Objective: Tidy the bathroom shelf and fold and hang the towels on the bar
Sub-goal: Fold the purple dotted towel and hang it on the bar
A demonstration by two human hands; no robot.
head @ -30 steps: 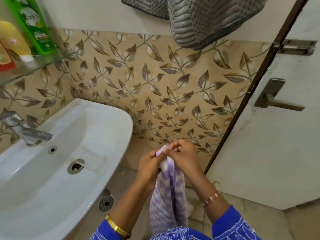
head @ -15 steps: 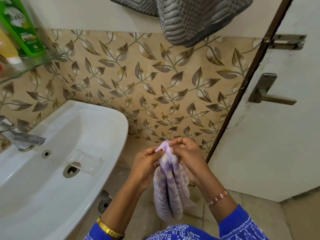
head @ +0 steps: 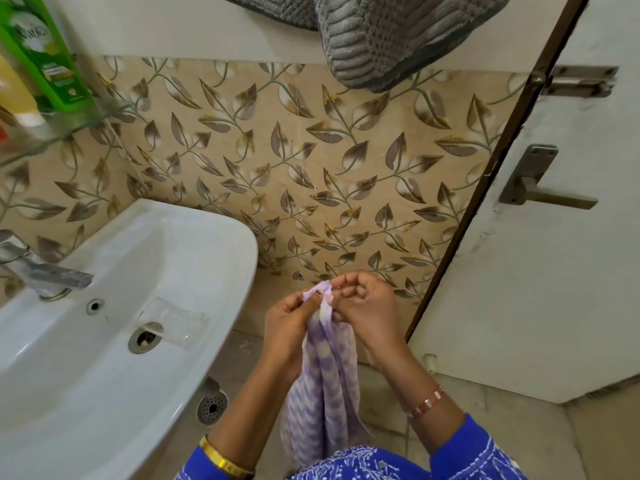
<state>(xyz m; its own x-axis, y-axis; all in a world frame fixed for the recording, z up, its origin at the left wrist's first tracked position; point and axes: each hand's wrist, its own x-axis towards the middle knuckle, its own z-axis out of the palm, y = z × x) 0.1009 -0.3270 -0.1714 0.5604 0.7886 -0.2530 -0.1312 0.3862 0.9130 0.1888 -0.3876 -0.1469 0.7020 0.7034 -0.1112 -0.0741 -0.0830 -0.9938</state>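
Note:
A thin purple-and-white patterned towel [head: 323, 386] hangs down in front of me, bunched at its top edge. My left hand [head: 287, 327] pinches that top edge from the left. My right hand [head: 367, 310] pinches it from the right, fingers curled, the two hands almost touching. A thick grey ribbed towel [head: 391, 36] hangs on the wall above; its bar is out of view. At the upper left a glass shelf [head: 69, 128] carries a green bottle [head: 45, 53] and a yellow bottle [head: 15, 95].
A white washbasin [head: 207, 244] with a steel tap [head: 45, 271] fills the lower left. A white door [head: 554, 271] with a lever handle [head: 543, 195] and a bolt [head: 578, 81] stands open at the right. Leaf-patterned tiles cover the wall; a floor drain [head: 212, 407] lies below the basin.
Both hands have kept their pinch on the towel's top edge, working the cloth between the fingers. The view has shifted slightly, and the towel hangs a little more bunched.

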